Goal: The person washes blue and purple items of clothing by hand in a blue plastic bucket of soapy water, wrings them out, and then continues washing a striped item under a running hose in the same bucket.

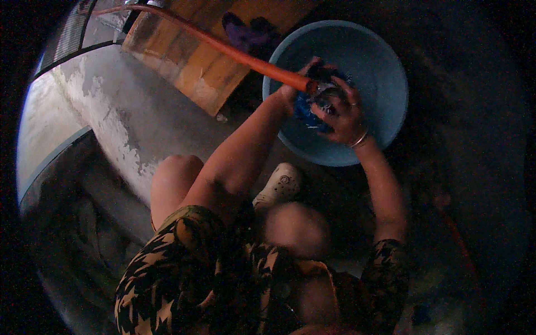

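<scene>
A dark blue wet cloth [306,111], bunched up, is held between my two hands over a light blue basin [385,72]. An orange hose [240,57] ends just above it, and water seems to run out onto the cloth. My left hand [290,94] grips the cloth from the left, its fingers partly hidden by the hose and the cloth. From the right, my right hand [347,118] curls its fingers over the cloth; a bracelet circles that wrist. Dim light hides the cloth's exact shape.
A wooden board [184,58] lies at the upper left, with a dark purple item [251,33] on it. The hose crosses over this board. Below the basin is my foot in a pale clog [281,183]. A pale wall with peeling paint [106,106] stands at the left.
</scene>
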Demonstrator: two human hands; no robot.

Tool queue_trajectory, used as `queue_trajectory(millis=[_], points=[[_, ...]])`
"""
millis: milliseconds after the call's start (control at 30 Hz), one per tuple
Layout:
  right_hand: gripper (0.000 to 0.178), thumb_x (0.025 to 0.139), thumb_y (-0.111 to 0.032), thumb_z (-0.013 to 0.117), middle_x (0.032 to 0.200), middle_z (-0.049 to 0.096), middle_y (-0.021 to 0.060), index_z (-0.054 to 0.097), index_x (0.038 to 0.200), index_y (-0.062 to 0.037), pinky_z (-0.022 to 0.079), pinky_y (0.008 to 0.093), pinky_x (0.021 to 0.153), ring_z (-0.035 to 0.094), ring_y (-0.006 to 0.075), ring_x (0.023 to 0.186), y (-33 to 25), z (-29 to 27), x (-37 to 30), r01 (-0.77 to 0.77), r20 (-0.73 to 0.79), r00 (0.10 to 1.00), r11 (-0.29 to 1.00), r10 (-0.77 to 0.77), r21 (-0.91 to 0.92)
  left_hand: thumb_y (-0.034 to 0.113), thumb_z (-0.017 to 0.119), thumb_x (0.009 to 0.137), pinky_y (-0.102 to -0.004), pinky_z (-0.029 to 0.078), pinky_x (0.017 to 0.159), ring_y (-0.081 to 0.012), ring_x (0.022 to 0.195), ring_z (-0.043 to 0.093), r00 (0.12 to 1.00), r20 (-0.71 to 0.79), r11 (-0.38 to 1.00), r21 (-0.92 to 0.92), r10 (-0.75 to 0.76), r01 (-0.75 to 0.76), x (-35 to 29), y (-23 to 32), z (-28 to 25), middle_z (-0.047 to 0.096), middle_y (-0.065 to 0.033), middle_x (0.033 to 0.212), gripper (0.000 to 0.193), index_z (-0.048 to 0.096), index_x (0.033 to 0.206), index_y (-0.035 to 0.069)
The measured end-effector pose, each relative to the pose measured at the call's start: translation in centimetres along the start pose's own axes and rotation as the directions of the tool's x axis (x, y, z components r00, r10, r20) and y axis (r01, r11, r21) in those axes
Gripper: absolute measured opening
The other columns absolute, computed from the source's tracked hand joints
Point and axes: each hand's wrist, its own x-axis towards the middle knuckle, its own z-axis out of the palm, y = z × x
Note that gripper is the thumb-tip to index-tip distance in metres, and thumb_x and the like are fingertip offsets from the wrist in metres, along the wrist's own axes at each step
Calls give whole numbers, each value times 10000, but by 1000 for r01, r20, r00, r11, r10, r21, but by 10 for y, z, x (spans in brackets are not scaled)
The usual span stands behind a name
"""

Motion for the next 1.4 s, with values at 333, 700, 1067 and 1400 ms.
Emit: queue_trajectory(millis=[333, 700, 1067, 1400], points=[[352, 673, -346, 639, 884, 523, 127, 553, 854, -56, 388, 378, 753, 493, 284, 885, -13, 53, 11, -577, -381, 550, 668, 743, 470, 210, 493, 802, -314, 440, 772, -192, 869, 532, 924, -129, 930, -37, 359, -366, 23, -46, -9, 545, -62, 898, 222, 486, 984, 82], [366, 709, -261, 614, 957, 532, 101, 527, 991, -44, 377, 321, 800, 493, 206, 888, -29, 68, -2, -210, 16, 122, 10, 992, 978, 416, 494, 789, -340, 386, 840, -217, 937, 499, 752, -295, 765, 505, 589, -401, 7, -41, 11, 515, -81, 985, 418, 479, 1029, 74], [600, 692, -457, 585, 1129, 431, 157, 443, 1142, -86, 288, 451, 923, 344, 382, 1119, -17, -2, 7, -211, -109, 972, 977, 208, -17, 598, 425, 745, -352, 353, 900, -231, 1047, 455, 984, -52, 983, 79, 171, -166, 15, -34, -12, 480, -110, 1140, 678, 418, 1164, 65], [263, 722, -276, 607, 860, 556, 111, 551, 863, -62, 402, 359, 752, 517, 271, 812, -25, 40, 17, -601, -373, 571, 682, 731, 417, 330, 454, 825, -305, 420, 690, -177, 734, 510, 908, -237, 936, 154, 347, -318, 8, -50, 10, 520, -45, 771, 223, 466, 857, 109]])
